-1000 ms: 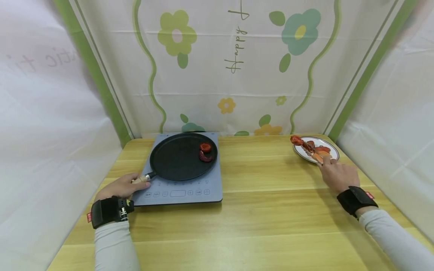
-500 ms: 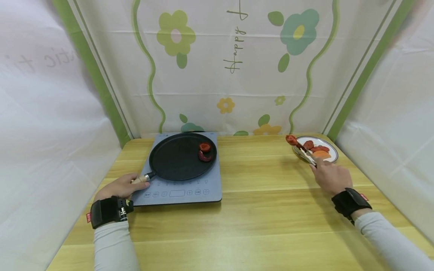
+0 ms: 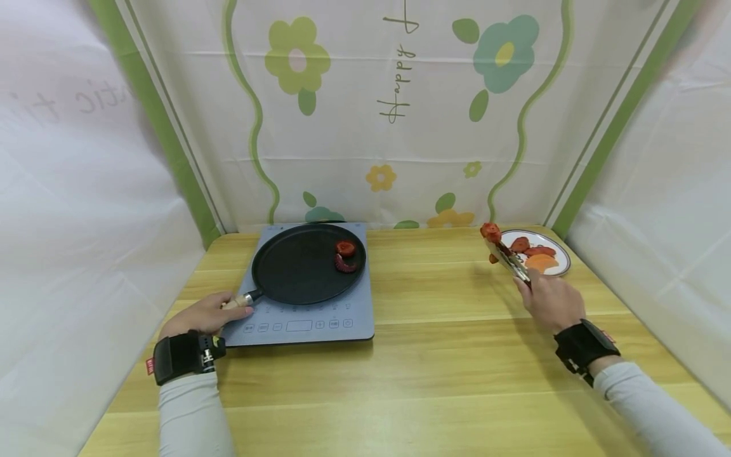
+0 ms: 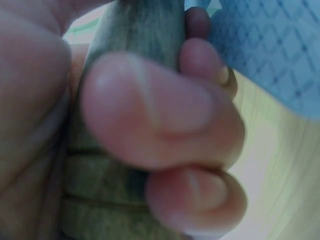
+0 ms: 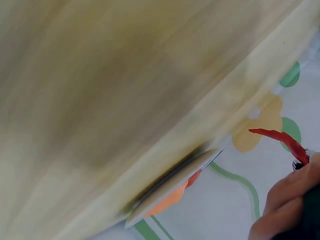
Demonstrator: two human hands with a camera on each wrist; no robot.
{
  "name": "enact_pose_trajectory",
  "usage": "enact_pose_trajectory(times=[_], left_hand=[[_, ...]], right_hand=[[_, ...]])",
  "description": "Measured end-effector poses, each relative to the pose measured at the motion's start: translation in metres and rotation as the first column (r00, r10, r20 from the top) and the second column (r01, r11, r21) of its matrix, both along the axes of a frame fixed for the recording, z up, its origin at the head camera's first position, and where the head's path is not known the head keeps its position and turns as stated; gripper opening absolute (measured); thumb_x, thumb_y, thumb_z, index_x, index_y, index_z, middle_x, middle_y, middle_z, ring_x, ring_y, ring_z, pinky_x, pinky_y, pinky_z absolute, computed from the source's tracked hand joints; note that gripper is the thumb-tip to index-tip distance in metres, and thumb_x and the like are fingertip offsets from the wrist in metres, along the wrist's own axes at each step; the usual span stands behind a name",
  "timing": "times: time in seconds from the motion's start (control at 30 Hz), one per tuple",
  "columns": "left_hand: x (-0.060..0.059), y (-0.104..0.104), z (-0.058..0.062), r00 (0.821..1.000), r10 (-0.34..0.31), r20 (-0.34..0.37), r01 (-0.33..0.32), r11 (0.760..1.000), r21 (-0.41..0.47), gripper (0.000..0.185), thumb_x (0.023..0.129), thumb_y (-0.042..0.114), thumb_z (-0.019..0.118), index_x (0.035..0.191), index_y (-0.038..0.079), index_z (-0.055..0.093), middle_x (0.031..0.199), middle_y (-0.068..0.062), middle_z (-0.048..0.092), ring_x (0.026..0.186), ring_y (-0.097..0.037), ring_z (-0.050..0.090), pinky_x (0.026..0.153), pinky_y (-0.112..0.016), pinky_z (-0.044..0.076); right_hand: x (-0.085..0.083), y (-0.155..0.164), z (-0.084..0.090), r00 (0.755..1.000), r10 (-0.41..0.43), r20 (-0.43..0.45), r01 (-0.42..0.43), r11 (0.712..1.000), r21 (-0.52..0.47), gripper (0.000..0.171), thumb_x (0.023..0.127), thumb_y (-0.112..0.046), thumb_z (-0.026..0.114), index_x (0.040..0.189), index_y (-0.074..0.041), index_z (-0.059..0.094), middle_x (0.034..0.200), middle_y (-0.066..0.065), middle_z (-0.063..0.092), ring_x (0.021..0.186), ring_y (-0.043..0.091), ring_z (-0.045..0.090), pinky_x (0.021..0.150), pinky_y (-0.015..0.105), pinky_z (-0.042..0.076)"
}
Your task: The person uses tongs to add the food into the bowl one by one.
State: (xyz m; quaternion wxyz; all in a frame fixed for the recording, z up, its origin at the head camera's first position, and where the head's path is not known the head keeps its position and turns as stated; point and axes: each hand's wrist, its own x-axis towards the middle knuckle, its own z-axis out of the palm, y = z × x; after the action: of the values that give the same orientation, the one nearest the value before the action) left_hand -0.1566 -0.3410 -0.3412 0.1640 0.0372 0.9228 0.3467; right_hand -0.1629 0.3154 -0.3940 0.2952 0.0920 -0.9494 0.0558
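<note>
My left hand (image 3: 212, 313) grips the wooden handle (image 3: 237, 302) of a black flat pan (image 3: 299, 265) that sits on a blue-grey induction cooktop (image 3: 354, 317). In the left wrist view its fingers (image 4: 150, 105) curl round the handle (image 4: 135, 25). A red slice (image 3: 345, 247) and a dark red piece (image 3: 346, 264) lie at the pan's right side. My right hand (image 3: 542, 293) holds tongs (image 3: 512, 261) that pinch a red food piece (image 3: 489, 231), just left of a white plate (image 3: 562, 262) bearing red and orange slices. The right wrist view shows that red piece (image 5: 280, 140) and the plate's edge (image 5: 172, 186).
A wooden table (image 3: 434, 355) carries everything. Floral cloth walls (image 3: 400, 127) close in the back and both sides. The cooktop's button row (image 3: 297, 325) faces me. Bare wood lies between cooktop and plate.
My right hand has drawn the tongs and the red piece left, off the plate and slightly higher. The left hand and pan have not moved.
</note>
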Motion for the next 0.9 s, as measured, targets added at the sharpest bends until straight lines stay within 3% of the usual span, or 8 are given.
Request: enact_pose_trajectory(times=[0.27, 0.4, 0.53, 0.67, 0.77, 0.9], left_hand=[[0.001, 0.000, -0.001, 1.000, 0.001, 0.007, -0.001, 1.000, 0.015, 0.028, 0.105, 0.028, 0.065, 0.102, 0.002, 0.055, 0.069, 0.001, 0.045, 0.058, -0.015, 0.044, 0.056, -0.028, 0.043], [0.001, 0.000, -0.001, 1.000, -0.003, 0.000, 0.003, 1.000, 0.016, 0.028, 0.104, 0.028, 0.065, 0.102, 0.002, 0.055, 0.069, 0.001, 0.046, 0.058, -0.015, 0.045, 0.056, -0.028, 0.043], [0.001, 0.000, -0.001, 1.000, -0.001, 0.000, 0.001, 1.000, 0.015, 0.028, 0.104, 0.028, 0.065, 0.103, 0.002, 0.055, 0.069, 0.001, 0.045, 0.058, -0.015, 0.045, 0.056, -0.028, 0.043], [0.001, 0.000, -0.001, 1.000, 0.001, 0.005, -0.002, 1.000, 0.014, 0.029, 0.105, 0.029, 0.064, 0.105, 0.001, 0.055, 0.068, 0.001, 0.045, 0.058, -0.015, 0.045, 0.056, -0.028, 0.043], [0.001, 0.000, -0.001, 1.000, 0.004, 0.011, -0.004, 1.000, 0.016, 0.029, 0.105, 0.029, 0.064, 0.104, 0.001, 0.055, 0.068, 0.001, 0.045, 0.058, -0.015, 0.044, 0.056, -0.029, 0.043], [0.000, 0.000, -0.001, 1.000, 0.003, 0.014, -0.003, 1.000, 0.015, 0.029, 0.105, 0.029, 0.064, 0.104, 0.002, 0.054, 0.070, 0.000, 0.045, 0.059, -0.015, 0.044, 0.057, -0.029, 0.043]], right_hand=[[0.004, -0.009, 0.000, 0.995, 0.042, 0.096, -0.033, 0.995, -0.096, 0.027, 0.103, -0.021, 0.067, 0.098, 0.005, 0.064, 0.063, 0.016, 0.058, 0.054, 0.038, 0.059, 0.047, 0.052, 0.043], [0.006, -0.014, 0.004, 0.978, 0.080, 0.191, -0.045, 0.983, -0.177, 0.029, 0.108, -0.024, 0.060, 0.103, 0.004, 0.066, 0.071, 0.015, 0.063, 0.061, 0.032, 0.060, 0.054, 0.049, 0.046], [0.009, -0.022, 0.007, 0.961, 0.124, 0.248, -0.057, 0.964, -0.261, 0.038, 0.110, -0.025, 0.058, 0.123, 0.009, 0.068, 0.078, 0.017, 0.066, 0.061, 0.023, 0.058, 0.057, 0.041, 0.047], [0.013, -0.031, 0.009, 0.948, 0.147, 0.281, -0.052, 0.946, -0.320, 0.034, 0.111, -0.028, 0.057, 0.102, 0.003, 0.067, 0.065, 0.004, 0.049, 0.052, 0.013, 0.044, 0.049, 0.028, 0.036], [0.015, -0.036, 0.009, 0.941, 0.149, 0.303, -0.038, 0.938, -0.343, 0.033, 0.111, -0.030, 0.056, 0.092, -0.003, 0.061, 0.063, 0.001, 0.042, 0.050, 0.012, 0.039, 0.047, 0.026, 0.031], [0.016, -0.041, 0.008, 0.938, 0.160, 0.307, -0.042, 0.933, -0.357, 0.035, 0.111, -0.030, 0.055, 0.094, -0.001, 0.063, 0.062, 0.001, 0.042, 0.049, 0.011, 0.037, 0.046, 0.025, 0.031]])
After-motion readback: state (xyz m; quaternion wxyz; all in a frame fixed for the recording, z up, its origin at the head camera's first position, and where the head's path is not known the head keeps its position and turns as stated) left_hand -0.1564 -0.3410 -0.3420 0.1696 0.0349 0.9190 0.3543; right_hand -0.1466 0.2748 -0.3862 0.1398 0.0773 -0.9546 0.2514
